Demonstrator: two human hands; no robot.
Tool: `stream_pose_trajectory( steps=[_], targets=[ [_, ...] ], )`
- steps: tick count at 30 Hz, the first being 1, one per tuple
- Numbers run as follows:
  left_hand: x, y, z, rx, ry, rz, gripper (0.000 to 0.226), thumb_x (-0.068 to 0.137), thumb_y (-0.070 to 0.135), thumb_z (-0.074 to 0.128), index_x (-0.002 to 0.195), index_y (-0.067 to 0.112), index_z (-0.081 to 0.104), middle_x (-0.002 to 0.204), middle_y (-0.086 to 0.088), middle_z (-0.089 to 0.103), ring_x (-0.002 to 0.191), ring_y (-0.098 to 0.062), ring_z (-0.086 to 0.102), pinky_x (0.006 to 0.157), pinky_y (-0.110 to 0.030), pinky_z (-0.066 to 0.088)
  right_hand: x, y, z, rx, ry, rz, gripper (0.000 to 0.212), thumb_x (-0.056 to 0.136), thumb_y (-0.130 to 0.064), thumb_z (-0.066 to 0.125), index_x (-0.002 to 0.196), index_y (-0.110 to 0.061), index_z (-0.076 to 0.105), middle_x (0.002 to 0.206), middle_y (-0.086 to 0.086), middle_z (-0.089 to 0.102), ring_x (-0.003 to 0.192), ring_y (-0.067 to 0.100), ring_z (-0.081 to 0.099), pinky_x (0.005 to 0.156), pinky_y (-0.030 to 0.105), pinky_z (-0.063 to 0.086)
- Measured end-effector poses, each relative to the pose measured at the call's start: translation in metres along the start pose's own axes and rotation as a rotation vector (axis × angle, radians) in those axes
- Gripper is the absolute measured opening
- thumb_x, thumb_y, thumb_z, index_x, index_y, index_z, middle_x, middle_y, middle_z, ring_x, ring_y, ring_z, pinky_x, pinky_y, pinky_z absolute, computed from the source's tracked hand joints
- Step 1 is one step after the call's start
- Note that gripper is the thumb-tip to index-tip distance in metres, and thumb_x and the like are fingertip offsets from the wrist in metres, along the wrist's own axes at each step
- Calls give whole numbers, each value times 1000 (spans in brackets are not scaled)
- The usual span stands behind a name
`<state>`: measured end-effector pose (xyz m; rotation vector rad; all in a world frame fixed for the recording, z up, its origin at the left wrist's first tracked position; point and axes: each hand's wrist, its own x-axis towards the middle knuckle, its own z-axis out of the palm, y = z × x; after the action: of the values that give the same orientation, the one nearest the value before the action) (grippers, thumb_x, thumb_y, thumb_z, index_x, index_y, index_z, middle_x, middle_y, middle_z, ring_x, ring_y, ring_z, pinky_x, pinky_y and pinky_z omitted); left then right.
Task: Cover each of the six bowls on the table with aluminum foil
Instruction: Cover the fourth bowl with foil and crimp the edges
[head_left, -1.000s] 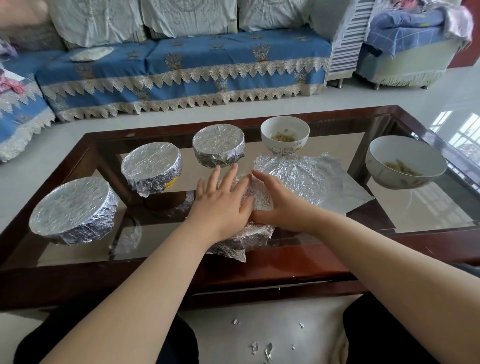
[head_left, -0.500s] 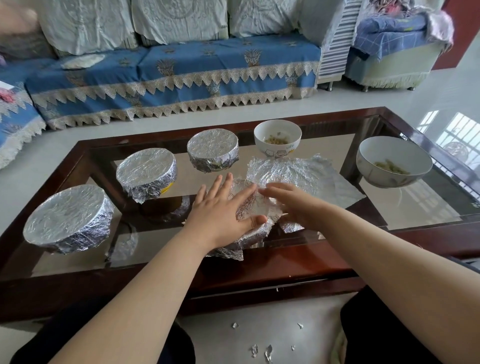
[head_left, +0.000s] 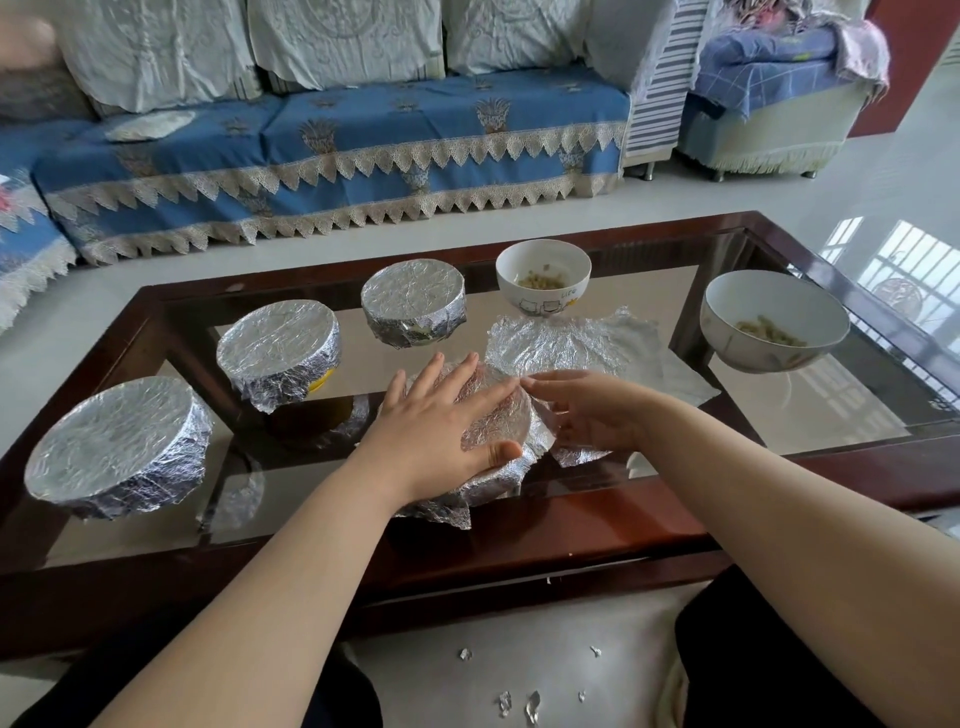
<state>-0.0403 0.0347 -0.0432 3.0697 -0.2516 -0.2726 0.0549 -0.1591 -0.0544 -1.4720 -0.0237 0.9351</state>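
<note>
Glass over dark wood makes up the tabletop (head_left: 597, 525), with a blue-covered sofa (head_left: 332, 140) behind. From the left stand three foil-capped bowls (head_left: 117, 441), (head_left: 278, 348), (head_left: 413, 296). Next, nearest the person, is the fourth bowl (head_left: 498, 415): the left hand (head_left: 441, 426) presses flat on its foil top, grip open, fingers straight. The right hand (head_left: 592, 410), fingers loosely curved at the bowl's right side, touches the loose foil edge that likely needs tucking; its grip looks open. A spare foil sheet (head_left: 571, 343) lies just behind, then two uncovered bowls (head_left: 543, 278), (head_left: 774, 322).
</note>
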Motion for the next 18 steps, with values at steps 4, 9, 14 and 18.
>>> stream_pose_trajectory(
  steps=[4,9,14,18],
  targets=[
    [1,1,-2,25,-9,17,78,73,89,7,145,65,-10,164,6,-18,151,-26,-18,121,-55,-9,0,1,4,-348,168,-77,40,94,-15,61,132,-9,51,78,3,62,62,12,56,60,26,48],
    [0,2,-2,-28,-12,18,75,72,84,-2,145,66,-7,164,5,-20,150,-26,-21,121,-53,-11,-7,9,17,-835,603,-386,31,99,-38,47,111,-14,63,103,3,68,91,20,62,79,33,50],
    [-1,4,-1,-29,-6,-9,66,85,72,-2,150,57,-1,164,5,-21,151,-24,-22,121,-51,-11,-20,28,46,-694,562,-506,29,91,-45,60,104,-20,62,92,-6,67,81,11,64,71,28,48],
    [-1,4,2,-34,12,-16,65,81,76,-7,144,62,-9,164,6,-21,150,-24,-22,121,-51,-11,-16,40,49,-579,608,-528,27,94,-42,56,104,-18,62,87,-4,68,78,14,65,71,31,50]
  ],
)
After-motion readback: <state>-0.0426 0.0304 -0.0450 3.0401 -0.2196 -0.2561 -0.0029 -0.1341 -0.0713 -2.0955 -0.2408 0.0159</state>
